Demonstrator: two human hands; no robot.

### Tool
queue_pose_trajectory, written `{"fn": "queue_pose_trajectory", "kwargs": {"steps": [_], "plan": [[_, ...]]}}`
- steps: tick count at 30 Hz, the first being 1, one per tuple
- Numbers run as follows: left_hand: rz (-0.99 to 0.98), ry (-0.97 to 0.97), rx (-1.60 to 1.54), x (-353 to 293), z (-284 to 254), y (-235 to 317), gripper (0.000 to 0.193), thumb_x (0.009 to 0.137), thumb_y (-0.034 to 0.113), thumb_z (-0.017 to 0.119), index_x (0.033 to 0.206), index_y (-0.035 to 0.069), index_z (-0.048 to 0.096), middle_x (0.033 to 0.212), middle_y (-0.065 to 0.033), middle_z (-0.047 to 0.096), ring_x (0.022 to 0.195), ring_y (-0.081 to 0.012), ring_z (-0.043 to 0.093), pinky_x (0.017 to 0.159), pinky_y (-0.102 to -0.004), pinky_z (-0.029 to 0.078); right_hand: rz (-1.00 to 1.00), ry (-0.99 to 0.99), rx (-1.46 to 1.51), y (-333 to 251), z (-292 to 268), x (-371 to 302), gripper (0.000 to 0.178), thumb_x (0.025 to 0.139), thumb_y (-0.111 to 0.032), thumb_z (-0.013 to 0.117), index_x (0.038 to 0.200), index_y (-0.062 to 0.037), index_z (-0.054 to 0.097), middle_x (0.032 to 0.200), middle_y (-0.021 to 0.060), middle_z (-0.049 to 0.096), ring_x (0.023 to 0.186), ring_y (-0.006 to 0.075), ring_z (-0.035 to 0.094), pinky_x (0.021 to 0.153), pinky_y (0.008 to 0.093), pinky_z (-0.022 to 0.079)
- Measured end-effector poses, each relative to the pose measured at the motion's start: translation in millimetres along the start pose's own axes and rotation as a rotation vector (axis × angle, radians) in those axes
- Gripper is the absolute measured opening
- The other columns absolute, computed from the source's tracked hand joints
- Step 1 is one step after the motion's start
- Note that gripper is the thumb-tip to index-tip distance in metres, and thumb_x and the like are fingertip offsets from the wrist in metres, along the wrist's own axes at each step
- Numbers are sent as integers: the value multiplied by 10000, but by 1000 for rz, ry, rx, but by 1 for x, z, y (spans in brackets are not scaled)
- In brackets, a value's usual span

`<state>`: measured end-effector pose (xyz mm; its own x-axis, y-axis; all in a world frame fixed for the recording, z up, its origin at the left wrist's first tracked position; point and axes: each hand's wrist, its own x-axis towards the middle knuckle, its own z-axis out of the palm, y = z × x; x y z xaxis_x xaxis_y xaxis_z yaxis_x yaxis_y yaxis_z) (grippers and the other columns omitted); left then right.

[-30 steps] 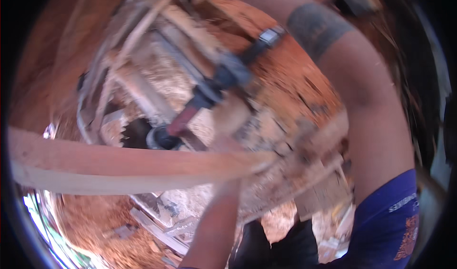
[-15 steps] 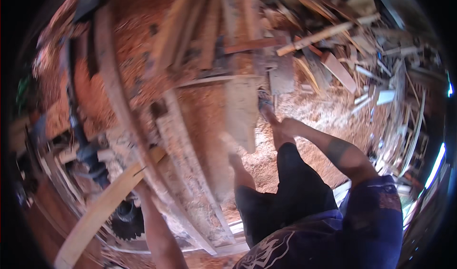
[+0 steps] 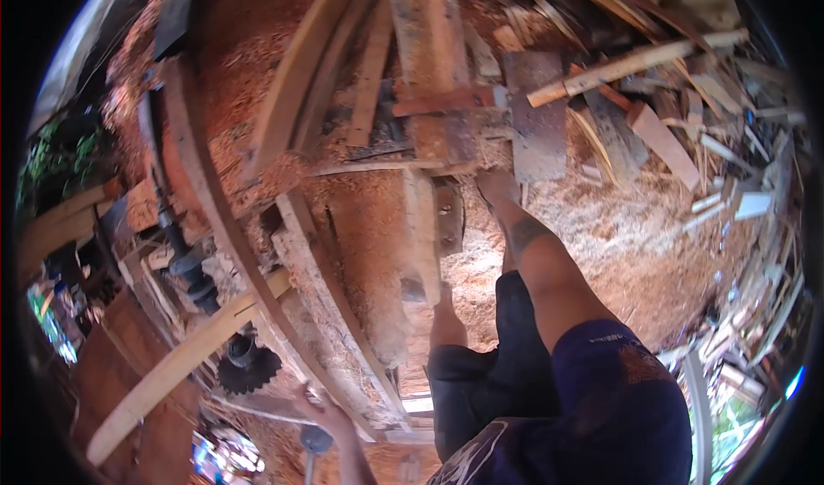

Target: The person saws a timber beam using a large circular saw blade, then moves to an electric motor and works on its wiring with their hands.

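My left hand (image 3: 323, 411) is beside the near end of a long wooden beam (image 3: 225, 219), fingers apart and holding nothing that shows. Close below it is a grey round-headed piece on a rod (image 3: 315, 439). A toothed circular saw blade (image 3: 247, 377) on a dark shaft (image 3: 193, 275) lies to its left, and a pale curved plank (image 3: 176, 365) crosses over the shaft. My right hand (image 3: 496, 184) reaches far down between a dusty board (image 3: 537, 124) and a pale upright plank (image 3: 421, 219); its fingers are too hard to make out.
Reddish sawdust (image 3: 584, 219) covers the ground. Scrap wood (image 3: 669, 142) is heaped at the right. Several long boards (image 3: 296, 73) lie at the far side, with a short reddish crosspiece (image 3: 446, 101) over one. A sawdust-covered timber (image 3: 339, 313) runs alongside the beam.
My left hand has moved nearer to me, away from the curved plank. My right arm has stretched farther down and forward. The whole view has shifted.
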<state>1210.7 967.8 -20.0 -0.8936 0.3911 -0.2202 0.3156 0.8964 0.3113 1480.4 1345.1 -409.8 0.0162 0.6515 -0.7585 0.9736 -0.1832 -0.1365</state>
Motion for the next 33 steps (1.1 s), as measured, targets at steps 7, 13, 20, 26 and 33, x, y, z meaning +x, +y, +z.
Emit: {"fn": "queue_pose_trajectory", "kwargs": {"steps": [7, 13, 20, 26, 33], "plan": [[-160, -314, -203, -208, 54, 16, 315, 917, 230, 629, 1153, 21, 619, 1111, -209, 618, 1100, -388, 558, 992, -457, 426, -620, 123, -602, 172, -20, 11, 360, 872, -378, 596, 1048, -84, 706, 756, 185, 675, 740, 378, 675, 728, 504, 533], [-470, -880, -377, -400, 89, -23, 361, 941, 331, 576, 1068, 9, 681, 1067, -204, 665, 1078, -377, 600, 985, -464, 440, -548, -293, -240, 189, -107, -127, 119, 698, -158, 738, 711, -40, 730, 715, 163, 696, 689, 292, 702, 668, 431, 555], [-273, -274, -592, -462, 79, -64, 336, 972, 351, 555, 1067, 66, 707, 1066, -165, 705, 1074, -333, 649, 950, -449, 480, -897, -49, -741, 238, -129, -120, 258, 776, -267, 747, 735, -13, 734, 705, 171, 703, 654, 282, 709, 620, 399, 555], [-701, 101, -933, -714, 67, -191, 355, 951, 292, 606, 1184, 29, 657, 1109, -139, 715, 1036, -273, 679, 910, -366, 520, -1177, -193, -1252, 145, -6, -317, 359, 856, -401, 652, 925, -64, 756, 890, 147, 742, 792, 312, 720, 741, 425, 567], [-1153, 153, -730, -925, -19, -281, 367, 906, 364, 636, 1036, 31, 719, 1012, -169, 726, 971, -315, 695, 860, -410, 530, -1294, -722, -999, 93, 148, -721, 330, 864, -393, 679, 875, -72, 758, 802, 107, 728, 724, 210, 695, 657, 365, 525]]}}
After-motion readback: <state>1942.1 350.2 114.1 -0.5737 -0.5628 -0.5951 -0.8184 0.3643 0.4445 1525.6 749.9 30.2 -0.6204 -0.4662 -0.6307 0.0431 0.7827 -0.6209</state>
